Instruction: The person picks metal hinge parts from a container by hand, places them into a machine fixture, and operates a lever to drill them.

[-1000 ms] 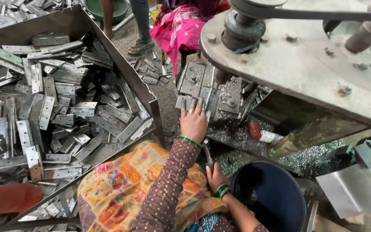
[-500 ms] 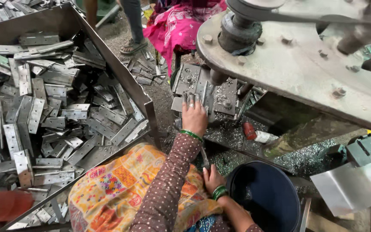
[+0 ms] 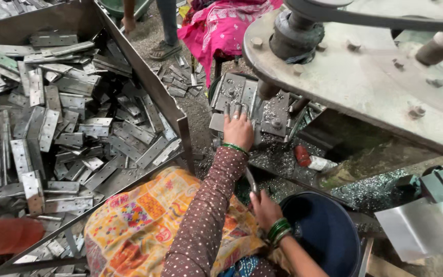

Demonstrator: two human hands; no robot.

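My left hand, in a dotted brown sleeve with a green bangle, lies flat on the grey metal fixture of the press. Its fingers stretch forward and rest on a flat plate there. My right hand, with green bangles at the wrist, is closed around a curved metal lever beside a dark blue bucket. Metal shavings cover the press bed around the fixture.
A large steel bin at the left holds several loose hinge plates. The big machine plate with bolts overhangs at the upper right. A person in pink cloth and another person's feet are beyond. A patterned cloth covers my lap.
My left hand has slid a little forward onto the fixture. My right hand stays on the lever. The view has shifted slightly.
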